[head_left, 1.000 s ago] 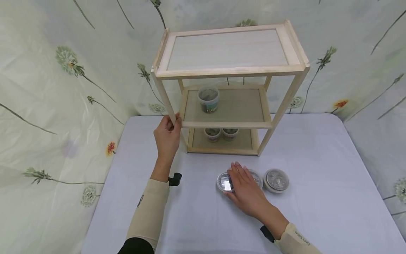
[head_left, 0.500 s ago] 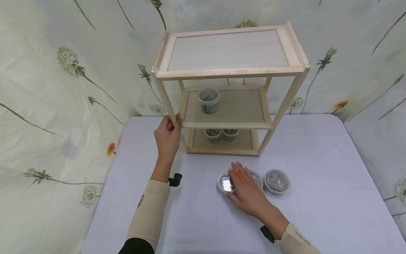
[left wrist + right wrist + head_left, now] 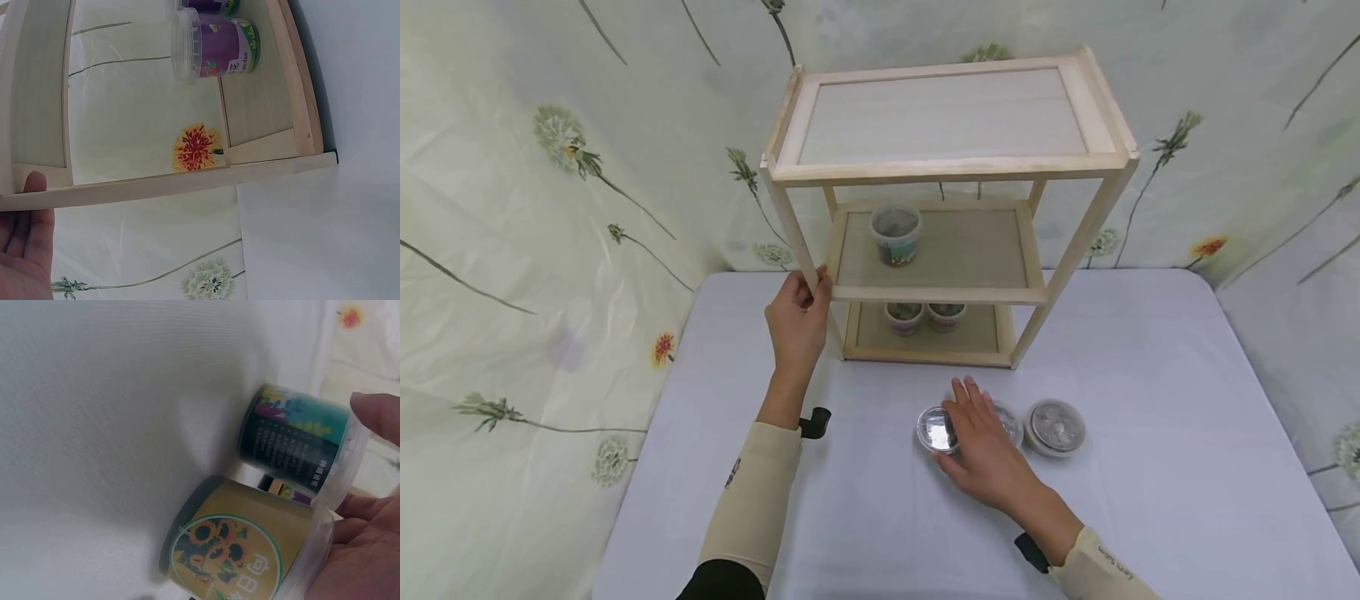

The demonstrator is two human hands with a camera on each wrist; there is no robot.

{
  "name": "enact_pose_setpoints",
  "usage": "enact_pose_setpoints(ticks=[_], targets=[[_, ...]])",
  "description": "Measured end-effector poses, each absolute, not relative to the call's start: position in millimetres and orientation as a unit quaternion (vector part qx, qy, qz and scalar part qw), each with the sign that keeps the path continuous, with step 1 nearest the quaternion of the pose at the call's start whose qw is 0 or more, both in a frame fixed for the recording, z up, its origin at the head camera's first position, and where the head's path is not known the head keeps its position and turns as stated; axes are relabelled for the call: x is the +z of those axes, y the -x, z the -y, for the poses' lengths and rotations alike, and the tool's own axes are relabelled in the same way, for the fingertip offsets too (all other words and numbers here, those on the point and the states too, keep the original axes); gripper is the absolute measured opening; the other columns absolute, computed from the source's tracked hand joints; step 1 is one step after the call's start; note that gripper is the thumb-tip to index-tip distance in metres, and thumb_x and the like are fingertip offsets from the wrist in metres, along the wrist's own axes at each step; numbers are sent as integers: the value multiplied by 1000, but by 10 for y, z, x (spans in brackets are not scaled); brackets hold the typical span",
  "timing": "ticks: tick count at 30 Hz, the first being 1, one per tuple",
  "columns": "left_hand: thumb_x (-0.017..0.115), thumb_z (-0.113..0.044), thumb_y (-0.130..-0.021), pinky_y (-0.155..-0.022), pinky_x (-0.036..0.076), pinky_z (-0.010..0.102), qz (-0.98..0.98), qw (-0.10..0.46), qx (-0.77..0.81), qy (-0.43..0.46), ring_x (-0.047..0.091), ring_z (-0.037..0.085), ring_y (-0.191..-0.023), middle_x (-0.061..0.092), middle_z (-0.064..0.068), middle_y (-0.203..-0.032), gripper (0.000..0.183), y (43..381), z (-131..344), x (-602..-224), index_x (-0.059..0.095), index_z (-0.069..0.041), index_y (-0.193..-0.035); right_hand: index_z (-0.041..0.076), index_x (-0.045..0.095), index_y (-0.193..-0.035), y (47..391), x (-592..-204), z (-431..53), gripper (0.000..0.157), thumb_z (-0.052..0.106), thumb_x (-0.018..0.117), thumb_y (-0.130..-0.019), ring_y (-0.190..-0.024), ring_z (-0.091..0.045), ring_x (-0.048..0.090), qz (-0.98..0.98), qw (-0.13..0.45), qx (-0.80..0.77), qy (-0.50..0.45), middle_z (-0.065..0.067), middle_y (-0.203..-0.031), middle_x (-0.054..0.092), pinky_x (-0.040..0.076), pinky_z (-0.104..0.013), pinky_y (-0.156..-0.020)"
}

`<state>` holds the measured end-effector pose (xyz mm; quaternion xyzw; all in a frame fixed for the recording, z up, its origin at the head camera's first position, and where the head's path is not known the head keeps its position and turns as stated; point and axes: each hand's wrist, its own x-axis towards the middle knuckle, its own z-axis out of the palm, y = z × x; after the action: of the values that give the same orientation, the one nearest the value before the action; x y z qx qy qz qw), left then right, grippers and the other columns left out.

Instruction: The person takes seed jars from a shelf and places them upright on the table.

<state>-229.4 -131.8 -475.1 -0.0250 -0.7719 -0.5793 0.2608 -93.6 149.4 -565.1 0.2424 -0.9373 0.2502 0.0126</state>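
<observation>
A small three-tier wooden shelf [image 3: 951,295] stands at the back of the table. Around its front left post my left hand [image 3: 797,329] grips, thumb and fingers near the middle tier. My right hand [image 3: 988,462] reaches over two lidded plastic tubs with its fingers nearly straight. Its thumb is at the lid rim of a teal-labelled tub [image 3: 297,434], and its fingers lie between that tub and a yellow tub with sunflowers [image 3: 240,540]. A third lidded tub [image 3: 1055,427] stands to the right.
One tub [image 3: 897,237] sits on the left of the middle tier. Two purple-labelled tubs, one nearest the left wrist camera [image 3: 219,47], stand on the bottom tier. A floral cloth [image 3: 587,350] hangs behind and beside the white table [image 3: 1150,467].
The right hand's fingertips have risen slightly and shifted a little right over the tubs. The left hand keeps its grip on the post. The tubs stand in almost the same places.
</observation>
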Motion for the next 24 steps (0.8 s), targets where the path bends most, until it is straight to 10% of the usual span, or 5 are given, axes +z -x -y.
enact_pose_setpoints(ticks=[24], targets=[[68,-14,-103,-80,59,27,770,262,-582,31,76,17,-99,77,3,-118,17,2288,1318,-4743,72,-1,-113,-12,57,-135,932,-5694,-1488,68,22,87,-83,-154,-48,20,933,51,261,-243,-33,-161,34,20,-63,-121]])
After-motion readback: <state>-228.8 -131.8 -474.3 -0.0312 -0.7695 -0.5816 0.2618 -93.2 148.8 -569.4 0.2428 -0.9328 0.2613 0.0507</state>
